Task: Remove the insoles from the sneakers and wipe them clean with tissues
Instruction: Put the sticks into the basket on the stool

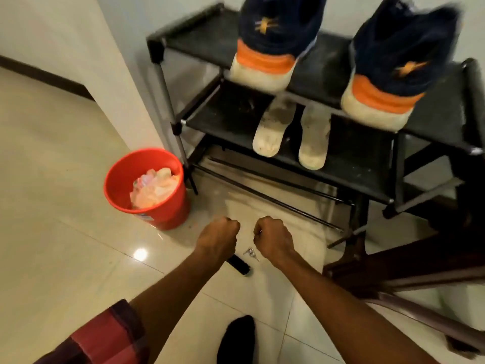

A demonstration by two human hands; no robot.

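Two navy sneakers with orange heel bands stand on the top shelf of a black shoe rack, the left sneaker and the right sneaker, heels toward me. On the shelf below lie two dirty white insoles side by side, the left insole and the right insole. My left hand and my right hand are both closed into fists, held close together above the floor in front of the rack, with nothing visible in them.
A red bucket holding crumpled tissues stands on the tiled floor left of the rack. Keys and a dark flat object lie on the floor under my hands. Dark wooden furniture is at the right. My dark-socked foot is at the bottom.
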